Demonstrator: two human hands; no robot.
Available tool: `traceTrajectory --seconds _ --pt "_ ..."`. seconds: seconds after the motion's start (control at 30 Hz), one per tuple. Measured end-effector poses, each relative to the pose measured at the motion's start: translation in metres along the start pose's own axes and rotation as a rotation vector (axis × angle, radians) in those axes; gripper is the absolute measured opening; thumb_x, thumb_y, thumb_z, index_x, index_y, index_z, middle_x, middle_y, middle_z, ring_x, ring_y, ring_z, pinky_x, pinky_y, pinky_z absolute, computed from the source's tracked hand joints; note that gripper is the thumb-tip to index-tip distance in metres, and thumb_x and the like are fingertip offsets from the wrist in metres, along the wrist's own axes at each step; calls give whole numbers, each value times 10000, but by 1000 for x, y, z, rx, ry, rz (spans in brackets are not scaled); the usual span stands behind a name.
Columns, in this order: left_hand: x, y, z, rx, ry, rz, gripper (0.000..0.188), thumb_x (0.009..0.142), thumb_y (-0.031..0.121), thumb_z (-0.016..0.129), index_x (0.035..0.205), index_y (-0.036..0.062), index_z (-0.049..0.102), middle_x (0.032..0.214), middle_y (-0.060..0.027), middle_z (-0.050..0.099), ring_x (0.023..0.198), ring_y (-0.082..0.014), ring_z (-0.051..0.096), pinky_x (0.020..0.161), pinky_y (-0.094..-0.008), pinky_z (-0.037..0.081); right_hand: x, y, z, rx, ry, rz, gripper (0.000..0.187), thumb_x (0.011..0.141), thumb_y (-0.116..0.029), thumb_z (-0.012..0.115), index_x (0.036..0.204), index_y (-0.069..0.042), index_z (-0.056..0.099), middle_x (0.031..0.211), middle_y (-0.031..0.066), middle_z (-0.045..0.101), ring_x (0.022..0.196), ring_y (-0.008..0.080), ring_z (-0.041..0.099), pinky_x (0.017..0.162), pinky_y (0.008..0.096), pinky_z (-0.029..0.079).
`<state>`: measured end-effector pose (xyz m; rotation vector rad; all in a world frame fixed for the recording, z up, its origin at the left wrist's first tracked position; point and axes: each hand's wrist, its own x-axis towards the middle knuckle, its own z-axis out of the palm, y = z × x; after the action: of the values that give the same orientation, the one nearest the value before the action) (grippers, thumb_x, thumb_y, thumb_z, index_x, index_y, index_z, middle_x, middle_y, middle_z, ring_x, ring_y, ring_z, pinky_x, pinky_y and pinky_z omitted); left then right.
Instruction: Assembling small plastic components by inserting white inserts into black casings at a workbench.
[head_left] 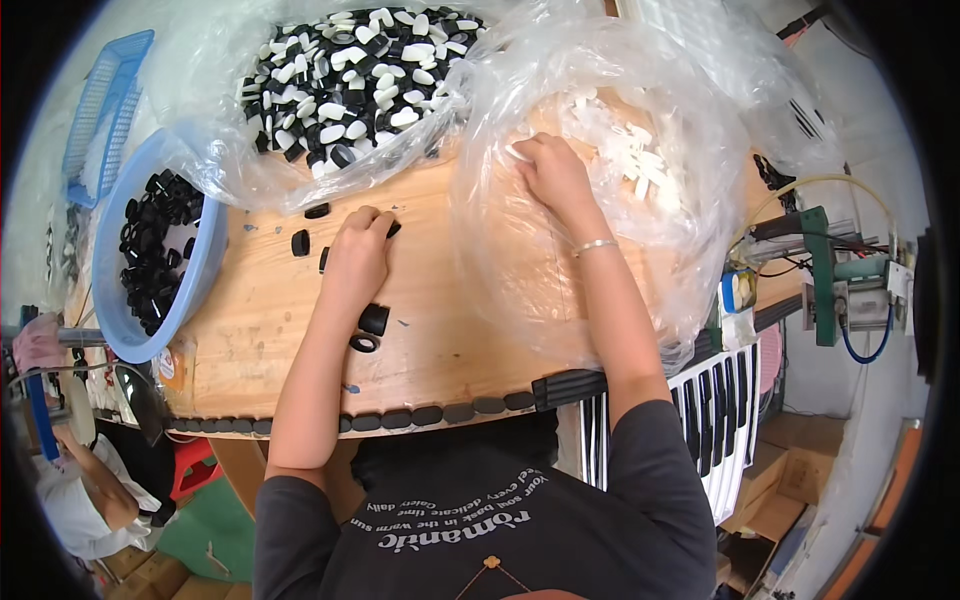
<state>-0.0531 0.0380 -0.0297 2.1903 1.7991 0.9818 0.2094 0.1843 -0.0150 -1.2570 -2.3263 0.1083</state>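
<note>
My left hand (358, 255) is closed over the wooden table, its fingertips on a small black cap-like piece (394, 229) that the fingers partly hide. Near it lie a few loose black round pieces, among them a black ring (364, 343) and a black cylinder (374, 319) by my forearm. My right hand (556, 172) is inside a large clear plastic bag (500, 260), with its fingers pinched together; whatever they hold is too small to make out. To the right of that hand, several white flat pieces (640, 160) lie in the bag.
A heap of black and white pieces (350, 85) lies on plastic at the back. At left stand a blue basin (208, 255) of black parts and a blue basket (105, 110). Dark oval pieces (425, 415) line the front edge. A green-framed device (820, 275) stands right; another person (95, 490) sits left.
</note>
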Motion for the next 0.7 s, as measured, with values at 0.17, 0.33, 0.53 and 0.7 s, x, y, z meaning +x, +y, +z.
traceTrajectory --seconds 0.17,0.33,0.53,0.7 --pt "3 7 -4 -93 39 -96 256 775 16 665 1024 -31 623 861 -168 651 744 -307 636 680 -352 512 5 -4 -20 78 127 149 180 795 -74 633 962 -46 695 862 151 633 782 315 606 725 401 494" --pt "3 25 -7 -301 172 -175 265 751 39 700 1003 -22 647 765 -124 669 622 -163 621 606 -261 499 -19 -69 -44 840 146 364 112 821 -39 671 929 -36 697 865 60 668 659 142 605 580 253 488" --pt "-1 47 -25 -408 137 7 249 715 15 725 957 6 667 722 -66 617 610 -121 552 562 -232 457 -41 -116 -36 591 92 -309 205 741 27 701 927 -52 666 827 62 620 641 177 596 567 270 484" --pt "0 48 -31 -435 109 24 207 733 6 730 930 8 665 691 -55 586 586 -119 526 540 -228 429 -47 -119 -30 600 31 -394 218 723 43 702 920 -40 658 841 75 591 675 196 590 577 271 479"
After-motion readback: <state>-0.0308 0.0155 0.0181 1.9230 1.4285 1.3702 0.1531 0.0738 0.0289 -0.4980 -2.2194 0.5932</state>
